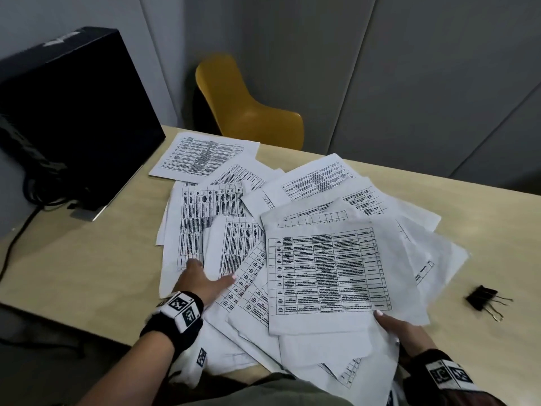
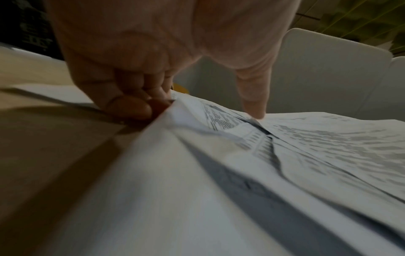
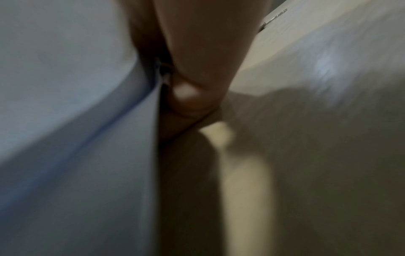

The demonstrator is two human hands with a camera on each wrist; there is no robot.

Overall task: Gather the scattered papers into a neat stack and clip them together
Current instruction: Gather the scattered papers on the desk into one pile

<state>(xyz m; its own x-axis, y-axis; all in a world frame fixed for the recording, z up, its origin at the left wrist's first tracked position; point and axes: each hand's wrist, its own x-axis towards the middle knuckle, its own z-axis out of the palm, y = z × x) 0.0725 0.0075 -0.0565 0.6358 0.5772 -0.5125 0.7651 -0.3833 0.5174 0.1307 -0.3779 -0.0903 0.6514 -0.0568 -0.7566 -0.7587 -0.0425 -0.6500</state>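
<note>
You see the papers [image 1: 307, 244] spread mid-frame on the bench [image 1: 87, 259], the clip [image 1: 483, 298] at lower right, a monitor [image 1: 73, 112] upper left, a chair [image 1: 248, 106] behind the bench.

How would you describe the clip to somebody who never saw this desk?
Start at the pale wooden desk, then go right of the spread printed papers. The binder clip lies there alone: black, with thin wire handles, the only small dark thing.

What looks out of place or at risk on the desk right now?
The printed white paper sheets are fanned at all angles, and several near sheets hang over the front edge of the beige wooden desk, so they might slide off. The left hand and right hand grip the pile's sides. The black binder clip lies unused.
</note>
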